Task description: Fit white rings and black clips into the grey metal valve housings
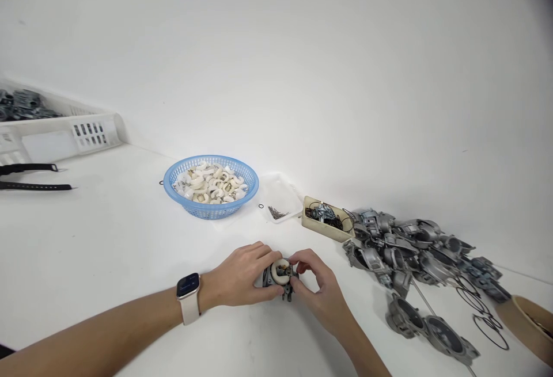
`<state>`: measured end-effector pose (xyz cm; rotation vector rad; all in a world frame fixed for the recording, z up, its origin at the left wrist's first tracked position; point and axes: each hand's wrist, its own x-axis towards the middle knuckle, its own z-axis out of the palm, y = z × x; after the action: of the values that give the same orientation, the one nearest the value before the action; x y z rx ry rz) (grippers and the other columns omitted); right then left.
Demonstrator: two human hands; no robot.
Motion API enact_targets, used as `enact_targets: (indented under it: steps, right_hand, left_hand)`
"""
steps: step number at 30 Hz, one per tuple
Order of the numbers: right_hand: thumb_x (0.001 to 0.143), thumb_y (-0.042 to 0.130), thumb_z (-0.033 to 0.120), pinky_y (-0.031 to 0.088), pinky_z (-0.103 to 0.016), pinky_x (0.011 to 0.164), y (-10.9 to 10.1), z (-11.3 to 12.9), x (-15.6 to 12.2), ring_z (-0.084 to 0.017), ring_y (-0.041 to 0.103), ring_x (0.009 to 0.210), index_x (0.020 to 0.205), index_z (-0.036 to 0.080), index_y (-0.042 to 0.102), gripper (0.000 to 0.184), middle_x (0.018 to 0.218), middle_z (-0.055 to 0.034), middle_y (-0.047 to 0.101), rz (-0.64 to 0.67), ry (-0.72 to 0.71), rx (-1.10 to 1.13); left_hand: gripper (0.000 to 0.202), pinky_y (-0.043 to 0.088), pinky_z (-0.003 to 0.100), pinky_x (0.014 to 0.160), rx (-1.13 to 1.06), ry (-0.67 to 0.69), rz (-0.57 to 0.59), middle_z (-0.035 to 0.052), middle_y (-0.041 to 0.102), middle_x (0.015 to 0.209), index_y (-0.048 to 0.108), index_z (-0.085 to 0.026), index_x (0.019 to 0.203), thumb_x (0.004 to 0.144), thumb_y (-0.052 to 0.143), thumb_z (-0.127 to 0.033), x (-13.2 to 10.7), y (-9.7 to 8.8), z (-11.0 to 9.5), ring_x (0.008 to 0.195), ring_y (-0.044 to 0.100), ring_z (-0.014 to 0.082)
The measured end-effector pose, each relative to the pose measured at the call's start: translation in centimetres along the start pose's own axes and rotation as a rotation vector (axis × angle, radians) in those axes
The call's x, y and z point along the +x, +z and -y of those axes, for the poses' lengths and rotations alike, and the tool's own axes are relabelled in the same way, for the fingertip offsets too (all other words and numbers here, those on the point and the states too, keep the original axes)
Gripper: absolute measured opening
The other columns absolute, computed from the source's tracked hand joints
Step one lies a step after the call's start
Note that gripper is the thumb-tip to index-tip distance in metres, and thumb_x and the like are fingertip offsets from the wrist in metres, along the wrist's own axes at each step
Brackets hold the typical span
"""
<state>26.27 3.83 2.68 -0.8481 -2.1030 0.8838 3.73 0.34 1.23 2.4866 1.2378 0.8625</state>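
Observation:
A small grey metal carburetor body [288,293] rests on the white table, with a white C-shaped float [280,273] on top of it. My left hand [246,273] is closed around its left side, index finger along the far edge and thumb along the near edge. At the right end, the thumb and index finger of my right hand [319,288] close on the carburetor beside the open part of the float. Whether a small part sits between those fingertips cannot be made out.
A blue basket [211,212] holds many white floats. Beside it lie a white tray [287,193] with thin metal pins and a cream box [326,228] of dark rings. Grey metal bowls [444,331], castings [393,250] and black rings [490,331] spread right. A white crate [64,135] stands far left.

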Motion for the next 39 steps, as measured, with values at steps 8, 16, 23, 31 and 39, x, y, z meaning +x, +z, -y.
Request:
enact_targets:
  steps: [8,16,23,31,39]
  right_hand:
    - [0.081,0.056,0.010,0.047,-0.030,0.081,-0.09,0.20,0.01,-0.018,0.056,0.085,0.105,0.027,0.063,0.030,0.096,0.0001,0.063,0.003,0.009,-0.003]
    - [0.077,0.057,0.009,0.047,-0.030,0.083,-0.23,0.36,-0.04,-0.018,0.056,0.088,0.106,0.026,0.063,0.034,0.097,0.0001,0.064,0.039,0.023,0.011]
    - [0.077,0.056,0.009,0.049,-0.032,0.083,-0.23,0.48,-0.06,-0.019,0.057,0.087,0.105,0.025,0.063,0.033,0.096,-0.0012,0.064,0.030,0.030,0.000]
    - [0.079,0.056,0.009,0.049,-0.032,0.083,-0.20,0.36,-0.10,-0.019,0.057,0.087,0.106,0.025,0.063,0.032,0.096,-0.0011,0.064,0.028,0.021,-0.005]
    - [0.081,0.054,0.010,0.049,-0.032,0.080,-0.01,0.24,0.11,-0.018,0.056,0.085,0.106,0.025,0.063,0.030,0.096,-0.0019,0.063,-0.009,-0.009,-0.033]
  left_hand:
    - [0.042,0.047,0.036,0.077,0.000,-0.003,-0.004,0.0052,0.065,0.105,0.051,-0.024,0.124,0.091,0.065,-0.046,0.06,0.03,0.07,0.094,0.059,0.0240]
    - [0.042,0.047,0.035,0.077,0.009,0.005,-0.009,0.0050,0.065,0.102,0.052,-0.023,0.124,0.091,0.064,-0.046,0.03,0.12,0.12,0.092,0.059,0.0237]
    - [0.041,0.047,0.035,0.076,0.014,0.008,-0.008,0.0053,0.064,0.101,0.052,-0.023,0.123,0.091,0.064,-0.046,0.14,-0.11,-0.01,0.091,0.059,0.0236]
    - [0.042,0.047,0.035,0.077,0.011,0.005,-0.007,0.0056,0.064,0.102,0.052,-0.023,0.123,0.091,0.064,-0.046,-0.05,0.11,0.05,0.092,0.059,0.0239]
    - [0.041,0.047,0.035,0.078,0.008,0.006,-0.005,0.0054,0.064,0.104,0.051,-0.023,0.124,0.091,0.064,-0.045,0.00,0.13,0.10,0.093,0.059,0.0238]
